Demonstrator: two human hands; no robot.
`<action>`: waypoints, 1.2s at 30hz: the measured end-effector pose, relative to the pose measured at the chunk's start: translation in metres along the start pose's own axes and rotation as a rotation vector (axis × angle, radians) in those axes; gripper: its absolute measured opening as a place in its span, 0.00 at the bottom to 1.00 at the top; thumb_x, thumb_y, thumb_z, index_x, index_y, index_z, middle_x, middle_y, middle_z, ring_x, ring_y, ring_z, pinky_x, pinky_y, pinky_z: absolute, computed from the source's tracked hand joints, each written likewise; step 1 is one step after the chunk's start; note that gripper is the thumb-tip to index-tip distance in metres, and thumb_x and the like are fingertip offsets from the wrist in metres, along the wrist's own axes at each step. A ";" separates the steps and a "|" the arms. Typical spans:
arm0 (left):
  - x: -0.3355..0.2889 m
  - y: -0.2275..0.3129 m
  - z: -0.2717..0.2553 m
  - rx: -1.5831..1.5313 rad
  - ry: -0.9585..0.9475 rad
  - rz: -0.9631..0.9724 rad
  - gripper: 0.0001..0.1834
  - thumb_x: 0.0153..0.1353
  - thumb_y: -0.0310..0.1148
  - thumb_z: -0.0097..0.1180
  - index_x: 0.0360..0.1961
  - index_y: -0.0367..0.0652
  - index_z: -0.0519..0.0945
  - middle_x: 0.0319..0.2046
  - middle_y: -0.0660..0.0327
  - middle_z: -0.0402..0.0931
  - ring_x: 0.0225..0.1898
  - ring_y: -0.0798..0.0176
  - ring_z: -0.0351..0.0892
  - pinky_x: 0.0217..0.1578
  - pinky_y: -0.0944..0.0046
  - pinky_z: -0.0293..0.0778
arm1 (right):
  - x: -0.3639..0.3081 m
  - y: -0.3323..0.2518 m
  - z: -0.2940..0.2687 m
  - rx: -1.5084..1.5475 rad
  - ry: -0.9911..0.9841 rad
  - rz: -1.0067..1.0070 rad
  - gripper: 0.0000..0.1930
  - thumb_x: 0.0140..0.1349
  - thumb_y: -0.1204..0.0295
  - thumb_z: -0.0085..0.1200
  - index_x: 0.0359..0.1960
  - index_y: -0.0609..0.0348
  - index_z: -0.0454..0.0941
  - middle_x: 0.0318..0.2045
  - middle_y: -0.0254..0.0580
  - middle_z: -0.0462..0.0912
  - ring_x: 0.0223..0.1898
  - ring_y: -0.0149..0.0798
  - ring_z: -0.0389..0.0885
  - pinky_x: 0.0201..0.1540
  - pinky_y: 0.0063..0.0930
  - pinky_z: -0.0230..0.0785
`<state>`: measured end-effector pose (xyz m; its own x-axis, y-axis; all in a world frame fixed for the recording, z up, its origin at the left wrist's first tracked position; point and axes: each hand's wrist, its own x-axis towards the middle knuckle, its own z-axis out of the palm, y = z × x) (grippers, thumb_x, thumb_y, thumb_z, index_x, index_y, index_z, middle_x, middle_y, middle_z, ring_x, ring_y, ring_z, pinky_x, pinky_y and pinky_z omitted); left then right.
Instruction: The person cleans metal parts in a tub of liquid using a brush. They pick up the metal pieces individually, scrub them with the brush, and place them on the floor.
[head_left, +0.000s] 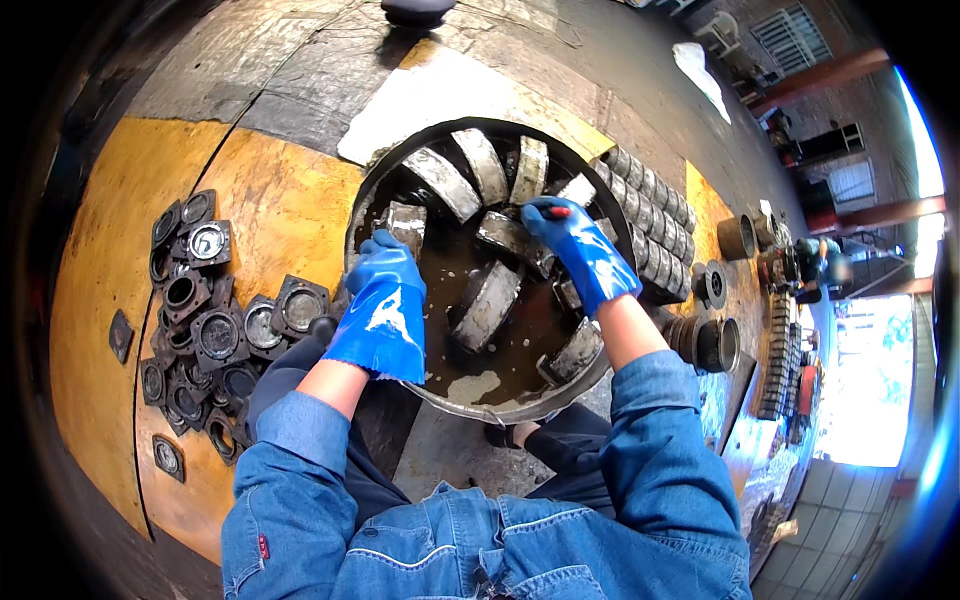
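A large round metal basin (520, 408) sits in front of me, holding murky brown liquid and several curved, greyish metal blocks (487, 305). My left hand (383, 300), in a blue rubber glove, is closed at the near edge of one curved metal block (406, 222) by the basin's left wall. Over the right side of the basin, my right hand (580, 250), gloved the same way, is closed round a thing with a red end (558, 212). The glove hides the rest of that thing. Another curved block (515, 240) lies just left of my right hand.
Left of the basin, square metal parts with round openings (218, 335) lie heaped on yellow boards (90, 300). On the right stand stacked rows of ribbed dark cylinders (650, 220) and several metal rings (718, 345). A person (825, 262) is farther off at the right.
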<state>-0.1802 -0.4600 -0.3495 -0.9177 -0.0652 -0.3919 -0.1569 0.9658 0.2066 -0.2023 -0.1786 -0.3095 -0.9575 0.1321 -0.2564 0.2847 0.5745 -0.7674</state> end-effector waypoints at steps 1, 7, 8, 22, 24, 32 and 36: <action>0.001 0.003 -0.001 0.002 0.005 0.010 0.37 0.54 0.38 0.72 0.59 0.40 0.64 0.57 0.48 0.75 0.57 0.47 0.83 0.51 0.44 0.82 | 0.000 0.010 0.005 -0.070 0.082 -0.056 0.11 0.65 0.64 0.63 0.44 0.56 0.89 0.35 0.40 0.91 0.37 0.37 0.88 0.46 0.33 0.81; 0.000 -0.005 0.004 0.025 0.005 0.009 0.36 0.54 0.38 0.72 0.58 0.39 0.64 0.57 0.48 0.75 0.57 0.47 0.83 0.51 0.44 0.82 | -0.034 -0.028 0.070 -0.607 -0.098 -0.583 0.07 0.62 0.67 0.63 0.40 0.50 0.90 0.38 0.47 0.89 0.43 0.50 0.88 0.48 0.43 0.81; 0.000 -0.001 0.006 0.028 0.005 0.024 0.36 0.54 0.38 0.72 0.58 0.39 0.64 0.57 0.48 0.75 0.57 0.47 0.83 0.51 0.44 0.82 | -0.036 -0.022 0.087 -0.711 -0.170 -0.501 0.07 0.61 0.68 0.63 0.40 0.47 0.89 0.38 0.44 0.90 0.42 0.51 0.88 0.47 0.44 0.81; 0.006 -0.002 0.007 0.010 -0.002 -0.009 0.36 0.54 0.37 0.72 0.58 0.39 0.64 0.58 0.47 0.75 0.58 0.46 0.83 0.52 0.44 0.82 | -0.011 -0.038 0.047 -0.137 -0.307 -0.097 0.16 0.64 0.52 0.63 0.47 0.45 0.90 0.38 0.39 0.92 0.39 0.39 0.90 0.48 0.35 0.82; 0.001 0.005 -0.003 -0.013 0.001 0.020 0.36 0.56 0.39 0.71 0.59 0.37 0.64 0.58 0.44 0.76 0.57 0.43 0.83 0.54 0.45 0.81 | 0.008 -0.011 0.005 -0.008 -0.225 0.127 0.16 0.66 0.62 0.63 0.50 0.56 0.86 0.40 0.39 0.90 0.43 0.28 0.87 0.52 0.29 0.82; 0.001 0.005 -0.009 0.011 -0.053 -0.031 0.39 0.52 0.37 0.73 0.58 0.37 0.63 0.58 0.45 0.73 0.58 0.45 0.83 0.52 0.47 0.83 | 0.075 0.031 -0.036 -0.019 0.156 -0.127 0.07 0.66 0.71 0.64 0.42 0.56 0.88 0.32 0.34 0.88 0.33 0.30 0.83 0.39 0.26 0.76; -0.005 -0.006 -0.004 0.042 -0.018 -0.058 0.38 0.53 0.37 0.72 0.58 0.37 0.62 0.57 0.46 0.74 0.57 0.45 0.83 0.51 0.47 0.83 | 0.129 0.003 -0.028 -0.111 0.141 -0.039 0.10 0.64 0.63 0.68 0.40 0.53 0.90 0.30 0.33 0.89 0.32 0.27 0.84 0.42 0.26 0.78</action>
<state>-0.1764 -0.4669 -0.3454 -0.9007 -0.1171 -0.4184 -0.1936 0.9702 0.1454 -0.3259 -0.1373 -0.3286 -0.9668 0.2154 -0.1373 0.2482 0.6659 -0.7035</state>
